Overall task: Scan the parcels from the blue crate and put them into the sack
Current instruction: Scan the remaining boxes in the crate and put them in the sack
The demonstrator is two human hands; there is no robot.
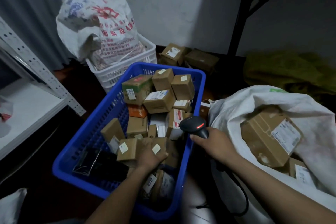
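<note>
The blue crate (87,143) stands on the floor in the middle, filled with several brown cardboard parcels. My left hand (149,156) reaches into its near part and grips a small brown parcel (156,146) with a pale sticker. My right hand (212,142) holds a black barcode scanner (195,125) by its handle over the crate's right rim, a red light glowing on its head. The white sack (272,102) lies open at the right, with a large labelled box (269,136) and another parcel (300,172) inside.
A white crate (127,71) holding a printed white bag (96,18) stands behind the blue crate. Loose boxes (187,56) lie by the wall. A white metal shelf (27,96) is at the left, a dark table frame (254,5) and green cloth (291,71) at the right.
</note>
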